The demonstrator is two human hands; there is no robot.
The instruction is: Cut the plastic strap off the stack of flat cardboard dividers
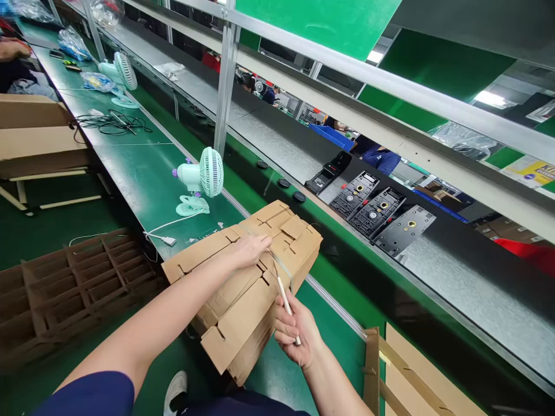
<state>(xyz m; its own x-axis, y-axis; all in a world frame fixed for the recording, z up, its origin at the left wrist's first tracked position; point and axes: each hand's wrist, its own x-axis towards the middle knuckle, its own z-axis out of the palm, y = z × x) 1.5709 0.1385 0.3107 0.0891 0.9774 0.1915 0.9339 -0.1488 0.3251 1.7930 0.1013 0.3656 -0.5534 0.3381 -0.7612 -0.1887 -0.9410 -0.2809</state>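
Note:
A bundle of folded cardboard dividers [243, 338] lies tilted across the bench edge in front of me. A thin pale strap [284, 267] runs over its top and down the right side. My left hand [252, 251] rests on the cardboard, its fingers closed at the strap's upper end. Wrapped in my right hand [295, 332] is a slim white-handled knife [285, 301]. The knife's narrow tip points up and lies close beside the strap, just below my left fingertips; whether it touches is unclear.
A mint-green fan [202, 173] and a white-plugged cable [168, 240] stand beyond the bundle. Several black device panels [355, 193] line the raised shelf. Cardboard partitions [78, 289] sit low left, more cardboard [416, 370] at lower right. A metal post [225, 81] rises behind.

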